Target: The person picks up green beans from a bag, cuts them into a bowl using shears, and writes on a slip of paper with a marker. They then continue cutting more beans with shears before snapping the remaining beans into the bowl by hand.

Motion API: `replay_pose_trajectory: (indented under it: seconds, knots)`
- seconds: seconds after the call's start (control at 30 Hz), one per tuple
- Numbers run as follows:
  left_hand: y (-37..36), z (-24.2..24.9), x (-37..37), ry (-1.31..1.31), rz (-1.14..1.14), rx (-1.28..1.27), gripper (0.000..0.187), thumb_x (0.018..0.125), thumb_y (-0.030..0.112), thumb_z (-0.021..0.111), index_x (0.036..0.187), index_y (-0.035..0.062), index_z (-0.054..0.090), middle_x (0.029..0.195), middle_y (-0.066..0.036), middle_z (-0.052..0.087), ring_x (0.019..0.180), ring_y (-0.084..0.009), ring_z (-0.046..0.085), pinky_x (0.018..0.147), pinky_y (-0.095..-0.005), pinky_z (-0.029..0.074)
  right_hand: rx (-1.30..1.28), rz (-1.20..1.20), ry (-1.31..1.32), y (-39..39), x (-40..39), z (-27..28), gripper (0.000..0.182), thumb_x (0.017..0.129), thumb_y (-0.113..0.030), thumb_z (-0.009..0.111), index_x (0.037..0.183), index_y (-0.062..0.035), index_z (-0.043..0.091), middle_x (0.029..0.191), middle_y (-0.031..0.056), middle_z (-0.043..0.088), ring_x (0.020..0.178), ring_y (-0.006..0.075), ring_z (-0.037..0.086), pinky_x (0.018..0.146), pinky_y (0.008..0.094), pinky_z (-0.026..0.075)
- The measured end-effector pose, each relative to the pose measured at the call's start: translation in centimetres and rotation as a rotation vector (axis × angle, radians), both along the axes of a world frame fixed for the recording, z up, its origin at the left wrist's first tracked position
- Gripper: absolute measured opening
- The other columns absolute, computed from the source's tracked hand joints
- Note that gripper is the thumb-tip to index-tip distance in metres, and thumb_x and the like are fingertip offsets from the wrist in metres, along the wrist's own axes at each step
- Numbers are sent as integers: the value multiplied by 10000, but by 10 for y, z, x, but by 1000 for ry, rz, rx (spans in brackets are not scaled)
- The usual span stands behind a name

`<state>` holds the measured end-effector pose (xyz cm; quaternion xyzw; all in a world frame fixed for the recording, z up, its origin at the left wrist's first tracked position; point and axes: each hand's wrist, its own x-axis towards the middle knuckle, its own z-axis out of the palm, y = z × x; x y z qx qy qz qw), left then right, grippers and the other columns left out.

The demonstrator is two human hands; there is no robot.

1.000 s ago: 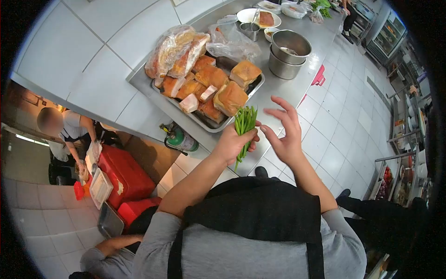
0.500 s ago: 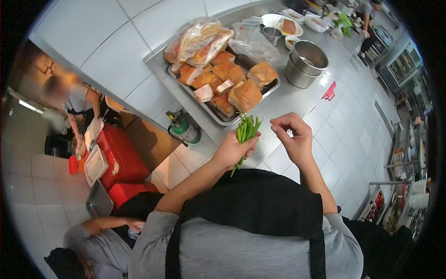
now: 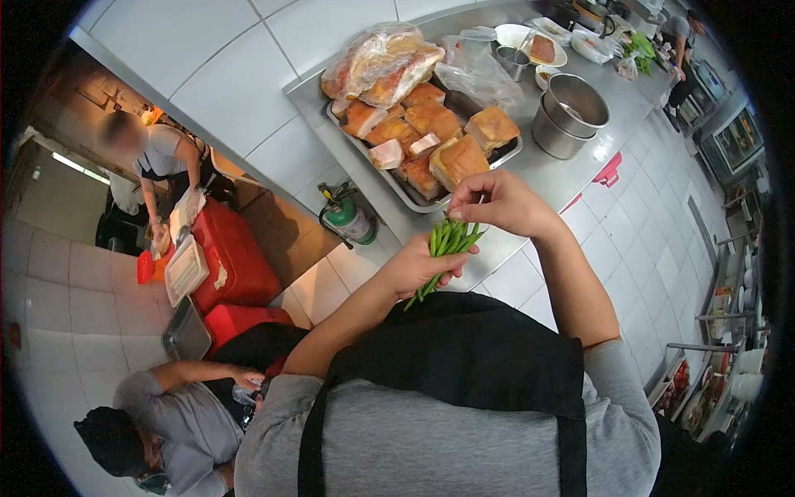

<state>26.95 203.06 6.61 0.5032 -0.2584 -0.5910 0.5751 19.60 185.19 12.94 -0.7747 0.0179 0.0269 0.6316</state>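
Observation:
A bunch of green beans (image 3: 448,238) is gripped in my left hand (image 3: 420,267), its stems pointing up and slightly right. My right hand (image 3: 501,203) is at the top of the bunch, thumb and fingers pinched at the bean tips; whether a single tip is between them is too small to tell. Just beyond both hands, a metal tray (image 3: 406,199) on the steel counter (image 3: 497,248) holds browned blocks of meat (image 3: 433,118) and a plastic-wrapped piece of meat (image 3: 383,66).
Stacked metal pots (image 3: 566,116) stand right of the tray, with a plate of meat (image 3: 542,50) behind. A green extinguisher (image 3: 349,217) is below the counter's left side. Co-workers are at left by a red container (image 3: 236,261), at lower left and far right.
My right hand has moved left and up to the top of the beans, from beside them. The view has shifted, so the counter and tray appear farther right.

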Motion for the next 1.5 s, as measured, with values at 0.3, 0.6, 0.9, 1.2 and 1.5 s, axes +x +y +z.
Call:
replay_pose_trajectory:
  seconds: [0.3, 0.6, 0.9, 1.2, 1.5]
  knots:
    - [2, 1, 12, 43, -8, 14, 244, 850, 143, 595, 1050, 10, 547, 709, -19, 536, 573, -90, 503, 502, -206, 407, 64, -548, -398, -20, -6, 14, 75, 879, -125, 523, 885, -54, 546, 803, 6, 575, 694, 78, 530, 619, 228, 427]
    - [6, -14, 32, 383, 31, -76, 207, 871, 171, 561, 1028, 45, 512, 941, -132, 603, 800, -224, 610, 638, -314, 510, 154, -285, -136, -20, -47, 19, 50, 854, -75, 556, 842, -30, 538, 760, 20, 571, 654, 86, 554, 601, 221, 463]
    - [2, -12, 20, 509, -9, -26, 316, 877, 172, 552, 1142, 27, 458, 947, -147, 582, 812, -262, 620, 680, -364, 532, -80, -435, -76, 21, -13, -39, 118, 811, -91, 624, 785, 6, 560, 652, 30, 578, 608, 69, 535, 554, 230, 444]
    - [-1, -14, 20, 329, 16, 22, 318, 847, 145, 602, 1141, 65, 509, 812, -32, 550, 628, -114, 530, 576, -238, 448, -158, -435, -82, 15, -11, -39, 93, 817, -89, 631, 846, -10, 589, 727, 4, 580, 657, 59, 520, 588, 217, 425]
    - [-4, -24, 12, 18, 100, 41, 166, 816, 121, 631, 946, 46, 561, 772, -62, 611, 570, -122, 559, 497, -250, 463, -461, -472, -456, 39, -15, -12, 160, 710, -93, 711, 841, -46, 633, 714, 65, 567, 636, 178, 546, 566, 278, 446]
